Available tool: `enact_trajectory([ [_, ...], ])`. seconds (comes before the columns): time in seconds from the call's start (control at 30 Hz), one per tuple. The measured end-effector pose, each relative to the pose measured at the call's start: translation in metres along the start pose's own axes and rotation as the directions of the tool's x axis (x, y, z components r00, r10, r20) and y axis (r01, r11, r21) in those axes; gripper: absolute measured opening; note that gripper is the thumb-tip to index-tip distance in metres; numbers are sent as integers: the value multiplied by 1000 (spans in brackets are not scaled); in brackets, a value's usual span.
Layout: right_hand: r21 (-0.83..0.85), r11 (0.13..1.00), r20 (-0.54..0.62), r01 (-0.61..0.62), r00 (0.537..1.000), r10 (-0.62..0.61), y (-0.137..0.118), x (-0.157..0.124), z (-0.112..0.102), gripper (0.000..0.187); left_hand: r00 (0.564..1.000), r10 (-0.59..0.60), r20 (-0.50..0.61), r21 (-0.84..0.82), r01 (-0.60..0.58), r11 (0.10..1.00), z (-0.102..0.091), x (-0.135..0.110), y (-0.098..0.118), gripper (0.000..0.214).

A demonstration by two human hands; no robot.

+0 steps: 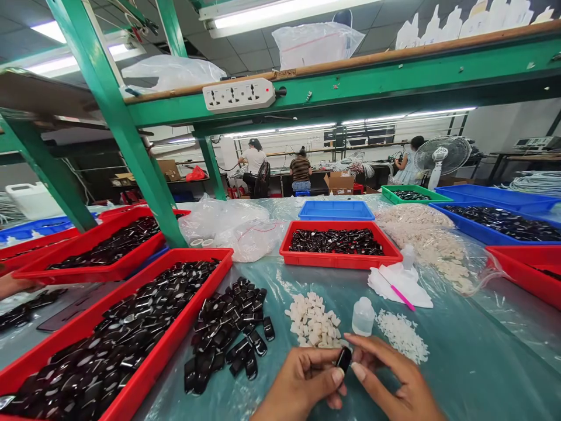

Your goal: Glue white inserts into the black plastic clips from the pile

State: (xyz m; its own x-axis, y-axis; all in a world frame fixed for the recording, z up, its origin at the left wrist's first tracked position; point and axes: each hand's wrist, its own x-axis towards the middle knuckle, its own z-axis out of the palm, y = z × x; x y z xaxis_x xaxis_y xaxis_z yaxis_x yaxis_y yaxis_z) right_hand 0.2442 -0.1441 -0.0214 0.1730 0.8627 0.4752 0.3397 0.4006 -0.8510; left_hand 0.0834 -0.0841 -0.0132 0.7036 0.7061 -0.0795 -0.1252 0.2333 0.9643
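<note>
One small glossy black oblong piece [344, 359], near side, pinched in left hand's [302, 381] closed grip. Right hand [392, 377]: just beside, fingers curled, hold unclear. Farther: squat translucent bottle [363, 319].

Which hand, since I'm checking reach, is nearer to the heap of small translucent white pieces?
Right. The right hand is on the near side of the translucent heap; the left hand is farther left, holding a black piece.
</note>
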Motion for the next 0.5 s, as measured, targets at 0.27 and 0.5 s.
enact_trajectory([
  [0.27,137,975,73,-172,984,163,8,0,2,17,999,-26,-30,-123,22,992,-1,0,-1,57],
  [0.5,441,781,240,-441,897,371,21,-1,11,31,1000,10,-6,-178,-11,984,4,-5,8,45],
])
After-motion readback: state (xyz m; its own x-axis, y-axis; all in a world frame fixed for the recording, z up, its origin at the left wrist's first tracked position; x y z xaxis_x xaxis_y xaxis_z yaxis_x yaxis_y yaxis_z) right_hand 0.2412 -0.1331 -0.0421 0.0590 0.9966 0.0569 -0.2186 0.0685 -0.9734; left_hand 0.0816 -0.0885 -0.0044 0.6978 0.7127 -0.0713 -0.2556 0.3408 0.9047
